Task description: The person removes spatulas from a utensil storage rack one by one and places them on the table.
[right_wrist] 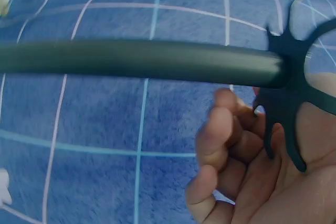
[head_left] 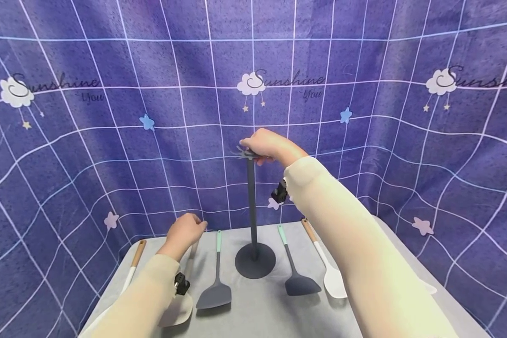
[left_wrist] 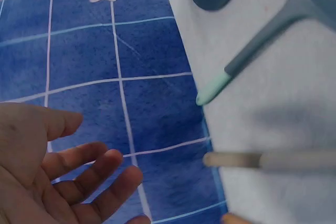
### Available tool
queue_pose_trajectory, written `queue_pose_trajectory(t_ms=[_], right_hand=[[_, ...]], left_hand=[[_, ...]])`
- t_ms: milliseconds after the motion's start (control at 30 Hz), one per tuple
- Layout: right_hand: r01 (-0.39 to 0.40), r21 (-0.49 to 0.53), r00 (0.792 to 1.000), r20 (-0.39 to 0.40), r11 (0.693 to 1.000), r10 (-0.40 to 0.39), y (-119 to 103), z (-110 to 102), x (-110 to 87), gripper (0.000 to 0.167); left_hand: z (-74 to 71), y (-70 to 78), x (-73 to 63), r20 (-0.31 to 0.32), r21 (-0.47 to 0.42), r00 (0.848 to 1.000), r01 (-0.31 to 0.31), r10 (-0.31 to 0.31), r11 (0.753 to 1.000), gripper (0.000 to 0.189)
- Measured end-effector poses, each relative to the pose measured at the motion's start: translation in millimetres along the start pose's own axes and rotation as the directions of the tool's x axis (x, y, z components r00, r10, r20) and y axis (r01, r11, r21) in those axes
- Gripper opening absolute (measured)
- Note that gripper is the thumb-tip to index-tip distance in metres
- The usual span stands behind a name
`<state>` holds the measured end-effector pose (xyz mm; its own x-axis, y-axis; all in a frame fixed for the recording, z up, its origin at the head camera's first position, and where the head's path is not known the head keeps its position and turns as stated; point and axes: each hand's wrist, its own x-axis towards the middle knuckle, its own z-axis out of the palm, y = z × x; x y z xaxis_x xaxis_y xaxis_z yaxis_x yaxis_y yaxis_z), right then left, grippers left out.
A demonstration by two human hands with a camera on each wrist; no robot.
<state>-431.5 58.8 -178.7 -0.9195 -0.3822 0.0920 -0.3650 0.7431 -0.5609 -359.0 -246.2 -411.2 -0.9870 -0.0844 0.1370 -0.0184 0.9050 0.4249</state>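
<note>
A dark grey utensil stand [head_left: 252, 202] rises from a round base on the table, with hooks at its top. My right hand [head_left: 267, 143] holds the stand at these hooks, some fingers above and some below. In the right wrist view, the hooked top [right_wrist: 291, 85] lies against the palm with curled fingers [right_wrist: 215, 135] beside it. My left hand [head_left: 185, 234], loosely spread and holding nothing, hovers near the handle of a beige utensil [head_left: 178, 310]. Right of it lies a grey turner [head_left: 214, 295] with a mint handle [left_wrist: 212, 87].
Right of the stand lie another mint-handled grey turner [head_left: 301, 285] and a white spoon [head_left: 334, 283] with a wooden handle. A wooden-handled white utensil [head_left: 138, 253] lies at the left, partly behind my sleeve. A purple-blue curtain [head_left: 194, 108] hangs around the grey-covered table [head_left: 257, 310].
</note>
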Motion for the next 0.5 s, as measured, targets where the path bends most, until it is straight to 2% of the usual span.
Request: queue_pose_trajectory(t_ms=[67,100,200,333,500], right_hand=[[-0.047,0.047,0.999,0.005,0.998,0.047,-12.8,-3.3,-21.9,0.056],[-0.057,0.066,0.998,0.006,0.996,0.056,-13.7,-4.5,-25.8,0.057],[-0.076,0.156,0.997,-0.01,0.985,0.079,-10.3,-5.3,-32.9,0.057],[-0.063,0.256,0.996,-0.048,0.965,0.077,-2.2,-10.4,-37.1,0.062],[-0.053,0.258,0.985,-0.147,0.965,0.093,15.6,-13.2,-41.7,0.067]], left_hand=[[-4.0,4.1,-1.0,-0.014,0.026,1.0,-0.012,0.012,1.0,0.048],[-5.4,5.8,-1.8,-0.021,0.033,1.0,-0.019,0.019,0.999,0.047],[-6.2,10.2,-5.0,-0.036,0.024,0.998,-0.047,0.048,0.999,0.047],[-9.8,15.5,-6.3,-0.08,-0.017,0.992,-0.099,0.097,0.995,0.051],[-20.0,19.6,-10.6,-0.163,-0.041,0.971,-0.181,0.172,0.983,0.059]])
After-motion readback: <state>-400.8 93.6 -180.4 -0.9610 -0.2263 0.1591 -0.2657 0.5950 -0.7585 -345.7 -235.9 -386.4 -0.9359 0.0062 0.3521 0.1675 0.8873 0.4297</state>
